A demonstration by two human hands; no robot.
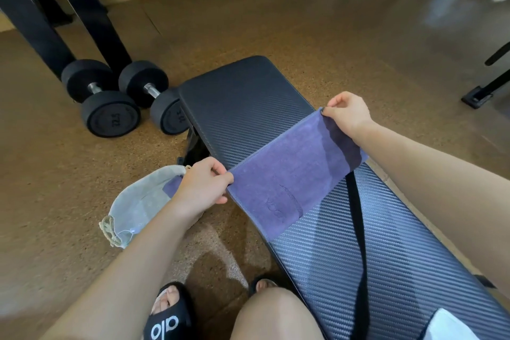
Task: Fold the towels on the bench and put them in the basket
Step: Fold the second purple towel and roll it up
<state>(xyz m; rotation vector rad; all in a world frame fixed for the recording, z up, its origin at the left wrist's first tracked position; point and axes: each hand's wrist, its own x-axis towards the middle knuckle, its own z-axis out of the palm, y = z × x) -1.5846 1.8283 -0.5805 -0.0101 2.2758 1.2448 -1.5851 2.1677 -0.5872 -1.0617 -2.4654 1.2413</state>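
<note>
Both hands pinch a purple towel (pixel 287 174) by its far corners, stretching it across the black desk (pixel 248 96). The left hand (pixel 202 188) grips the corner over the desk's left edge; the right hand (pixel 349 114) holds the other corner above the right side. The towel's near edge drapes on the padding. A grey cloth basket (pixel 135 204) sits on the floor just left of the desk, another purple towel (pixel 171 187) showing inside.
</note>
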